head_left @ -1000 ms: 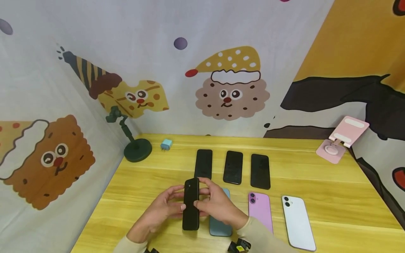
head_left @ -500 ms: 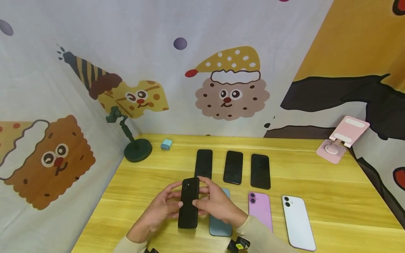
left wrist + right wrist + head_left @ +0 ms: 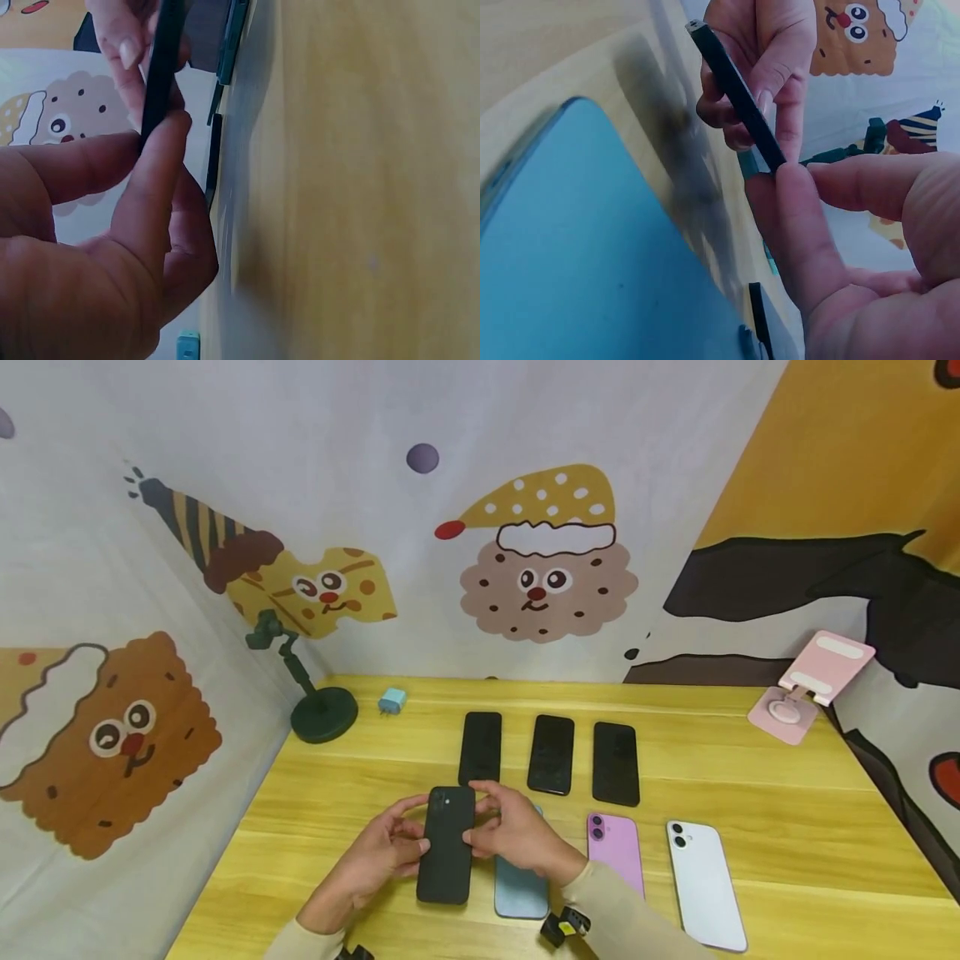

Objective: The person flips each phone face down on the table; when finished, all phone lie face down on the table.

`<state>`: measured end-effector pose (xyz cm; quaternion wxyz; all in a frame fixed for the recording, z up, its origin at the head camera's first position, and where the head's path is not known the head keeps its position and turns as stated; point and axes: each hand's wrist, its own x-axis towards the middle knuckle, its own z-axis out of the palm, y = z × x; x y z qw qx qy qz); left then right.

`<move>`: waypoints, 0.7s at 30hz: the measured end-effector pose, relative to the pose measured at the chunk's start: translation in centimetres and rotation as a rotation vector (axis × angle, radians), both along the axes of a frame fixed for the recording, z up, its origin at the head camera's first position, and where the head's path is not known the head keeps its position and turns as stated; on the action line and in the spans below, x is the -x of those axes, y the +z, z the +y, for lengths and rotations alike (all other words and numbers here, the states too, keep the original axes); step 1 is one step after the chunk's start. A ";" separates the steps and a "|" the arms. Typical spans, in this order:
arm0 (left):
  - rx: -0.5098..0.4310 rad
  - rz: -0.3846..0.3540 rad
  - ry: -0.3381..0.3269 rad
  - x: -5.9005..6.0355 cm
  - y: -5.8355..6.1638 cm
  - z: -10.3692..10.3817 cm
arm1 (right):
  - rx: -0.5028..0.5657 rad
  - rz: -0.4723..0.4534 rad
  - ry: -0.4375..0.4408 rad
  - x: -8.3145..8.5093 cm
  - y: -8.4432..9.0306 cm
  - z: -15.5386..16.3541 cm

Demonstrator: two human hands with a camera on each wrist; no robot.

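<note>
A black smartphone (image 3: 446, 852) is held above the table, its camera side facing up in the head view. My left hand (image 3: 377, 860) pinches its left edge, with the thumb on top. Along the opposite edge, my right hand (image 3: 523, 835) pinches it as well. In both wrist views the black smartphone (image 3: 161, 75) shows as a thin dark slab between the two hands. A blue smartphone (image 3: 521, 891) lies beneath my right hand, partly hidden; it looms close in the right wrist view.
Three dark phones lie in a back row, including one at the right (image 3: 616, 764). A pink phone (image 3: 615, 847) and a white phone (image 3: 707, 885) lie to the right. Farther back are a green stand (image 3: 324, 714), a blue charger (image 3: 392, 701) and a pink stand (image 3: 783, 714).
Both hands have turned the black smartphone from nearly edge-on to showing its full back. The head view has shifted slightly.
</note>
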<state>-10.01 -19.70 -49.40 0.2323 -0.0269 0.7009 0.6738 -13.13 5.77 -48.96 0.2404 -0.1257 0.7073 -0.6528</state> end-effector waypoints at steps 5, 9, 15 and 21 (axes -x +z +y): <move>0.025 0.002 -0.005 0.0 -0.1 0.0 | -0.036 0.009 0.036 0.4 -0.5 0.1; 0.063 0.005 -0.006 -0.1 -0.1 0.0 | -0.095 0.048 0.066 0.8 -0.8 0.2; 0.103 0.009 0.000 -0.2 0.0 0.1 | -0.167 0.091 0.066 1.1 -0.8 0.0; 0.163 0.042 0.001 -0.4 0.1 0.2 | -0.169 0.096 0.093 1.1 -0.8 -0.1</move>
